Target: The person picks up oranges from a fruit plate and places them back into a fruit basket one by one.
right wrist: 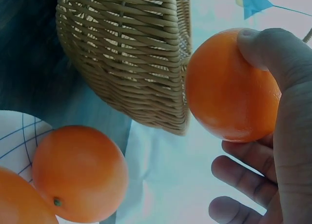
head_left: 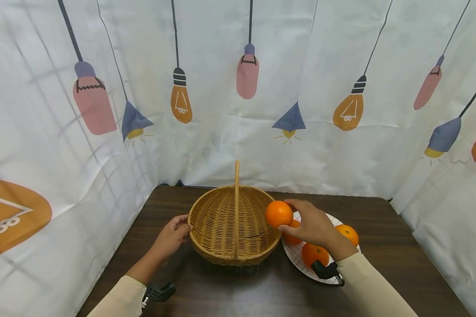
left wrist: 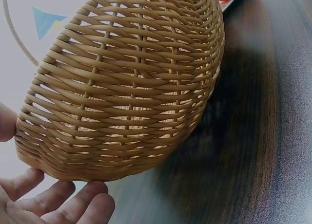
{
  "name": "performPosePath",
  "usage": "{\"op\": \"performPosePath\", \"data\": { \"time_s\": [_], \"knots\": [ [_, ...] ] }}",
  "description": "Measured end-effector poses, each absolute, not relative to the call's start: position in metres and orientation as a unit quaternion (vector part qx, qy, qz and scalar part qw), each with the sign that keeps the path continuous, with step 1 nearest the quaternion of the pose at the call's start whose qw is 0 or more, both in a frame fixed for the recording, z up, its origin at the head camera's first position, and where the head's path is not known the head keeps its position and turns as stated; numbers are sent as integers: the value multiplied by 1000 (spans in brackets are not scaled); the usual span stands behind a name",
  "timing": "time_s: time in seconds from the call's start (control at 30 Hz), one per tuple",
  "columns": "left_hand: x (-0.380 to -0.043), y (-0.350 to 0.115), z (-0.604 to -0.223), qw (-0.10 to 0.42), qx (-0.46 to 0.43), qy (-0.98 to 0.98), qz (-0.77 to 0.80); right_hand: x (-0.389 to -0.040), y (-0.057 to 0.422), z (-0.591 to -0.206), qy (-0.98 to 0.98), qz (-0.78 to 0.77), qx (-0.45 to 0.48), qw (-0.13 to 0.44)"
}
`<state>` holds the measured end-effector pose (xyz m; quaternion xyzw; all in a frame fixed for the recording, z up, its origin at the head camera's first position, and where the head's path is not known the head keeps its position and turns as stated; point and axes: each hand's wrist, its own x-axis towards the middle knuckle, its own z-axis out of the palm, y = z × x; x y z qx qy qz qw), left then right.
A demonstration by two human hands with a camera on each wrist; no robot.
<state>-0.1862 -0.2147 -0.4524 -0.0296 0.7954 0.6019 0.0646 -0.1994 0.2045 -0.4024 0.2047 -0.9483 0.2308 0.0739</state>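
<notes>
A wicker basket (head_left: 210, 220) with one tall arched handle (head_left: 236, 198) stands mid-table, and no fruit shows inside it. At its left rim, my left hand (head_left: 172, 236) holds the edge; the left wrist view has the thumb on one side of the woven wall (left wrist: 122, 83) and the fingertips (left wrist: 100, 207) on the other. My right hand (head_left: 310, 223) grips an orange (head_left: 279, 214) between thumb and fingers, at the basket's right rim and higher than the plate. Below that hand, several oranges (head_left: 315, 255) rest on a white plate (head_left: 294, 260) with a thin grid pattern.
The dark wood table (head_left: 238, 293) runs beneath everything. A white curtain (head_left: 222, 145) printed with lamps and bulbs hangs behind it and along both sides. Basket and plate stand close side by side, and the handle rises over the basket's middle.
</notes>
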Motion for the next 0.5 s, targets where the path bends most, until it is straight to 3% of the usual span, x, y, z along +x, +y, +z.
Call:
{"op": "performPosePath", "data": {
  "time_s": [0.5],
  "knots": [
    [-185,-215,-451,67,-32,797,600,-202,196,-405,-947,232,211,76]
  ]
}}
